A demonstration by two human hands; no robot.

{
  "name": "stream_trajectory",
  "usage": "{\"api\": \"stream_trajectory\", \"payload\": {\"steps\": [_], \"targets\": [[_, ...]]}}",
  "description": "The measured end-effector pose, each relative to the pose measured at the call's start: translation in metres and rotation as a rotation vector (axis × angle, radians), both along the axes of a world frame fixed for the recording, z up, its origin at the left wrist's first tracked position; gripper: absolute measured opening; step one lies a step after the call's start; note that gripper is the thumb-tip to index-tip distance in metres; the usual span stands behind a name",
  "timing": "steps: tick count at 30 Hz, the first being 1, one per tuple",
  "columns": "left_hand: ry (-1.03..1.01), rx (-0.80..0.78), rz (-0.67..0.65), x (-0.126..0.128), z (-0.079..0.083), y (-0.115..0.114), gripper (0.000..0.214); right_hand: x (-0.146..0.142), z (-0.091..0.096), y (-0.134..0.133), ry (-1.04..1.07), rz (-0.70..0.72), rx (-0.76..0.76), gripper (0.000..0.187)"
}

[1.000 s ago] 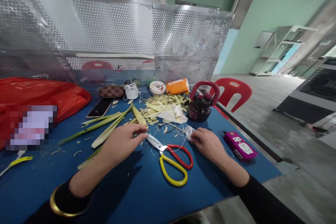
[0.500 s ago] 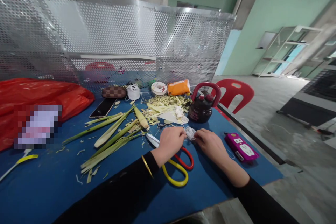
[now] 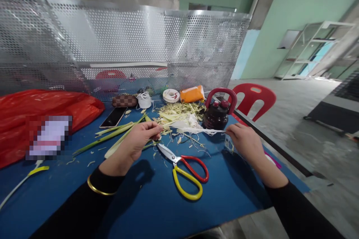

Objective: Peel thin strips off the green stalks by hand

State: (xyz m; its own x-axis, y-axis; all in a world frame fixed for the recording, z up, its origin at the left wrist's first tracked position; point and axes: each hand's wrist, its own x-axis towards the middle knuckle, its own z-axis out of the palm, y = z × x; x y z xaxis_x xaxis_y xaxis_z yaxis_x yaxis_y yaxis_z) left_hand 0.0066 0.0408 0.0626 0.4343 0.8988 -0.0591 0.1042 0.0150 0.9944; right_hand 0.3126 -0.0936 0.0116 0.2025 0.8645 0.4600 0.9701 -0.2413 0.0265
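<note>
Head camera view shows two bare hands in long black sleeves over a blue tabletop [image 3: 157, 216]. A thin white string [image 3: 207, 131] runs between them, above the tabletop. The left hand [image 3: 140, 138] has its thumb and finger pressed together in a grip that pinches one end of the string. The right hand [image 3: 245, 140] has its fingers closed in a grip on the other end, and a loose white tangle [image 3: 229, 144] hangs just under it. A shiny gold bangle [image 3: 101, 189] is on the left wrist.

Between the hands, on the near side, lie metal scissors with one red handle and one yellow handle [image 3: 174, 158]. On the left are long pale green leaves [image 3: 112, 133]. Past the string sits a pile of yellow-green scraps [image 3: 179, 110].

A dark round pot with a dark red handle [image 3: 215, 116] stands on the far right side. It has small pink marks, too blurry to read. Far off in the middle, a white round roll [image 3: 171, 100] has a red mark, but I can't read any words. Beside it is a bright orange packet [image 3: 192, 94]. On the left, a lit screen [image 3: 50, 134] is blurred into squares, so its writing can't be read. A purple thing [image 3: 276, 161] is mostly hidden by the right arm.
</note>
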Motion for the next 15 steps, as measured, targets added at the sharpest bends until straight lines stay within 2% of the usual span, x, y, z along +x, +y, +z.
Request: {"api": "stream_trajectory", "payload": {"steps": [6, 10, 13, 15], "targets": [[0.028, -0.014, 0.054, -0.022, -0.003, 0.000, 0.022, 0.016, -0.002, 0.002, -0.069, -0.069, -0.012, 0.026], [0.060, -0.021, 0.046, -0.026, -0.007, -0.005, 0.019, 0.013, -0.005, 0.003, -0.069, -0.045, -0.051, 0.024], [0.072, -0.012, -0.011, -0.019, -0.011, -0.014, 0.020, -0.017, 0.000, 0.007, -0.019, 0.088, -0.039, 0.031], [0.065, -0.007, -0.054, -0.010, -0.012, -0.022, 0.019, -0.049, 0.004, 0.013, 0.217, 0.337, 0.048, 0.023]]}}
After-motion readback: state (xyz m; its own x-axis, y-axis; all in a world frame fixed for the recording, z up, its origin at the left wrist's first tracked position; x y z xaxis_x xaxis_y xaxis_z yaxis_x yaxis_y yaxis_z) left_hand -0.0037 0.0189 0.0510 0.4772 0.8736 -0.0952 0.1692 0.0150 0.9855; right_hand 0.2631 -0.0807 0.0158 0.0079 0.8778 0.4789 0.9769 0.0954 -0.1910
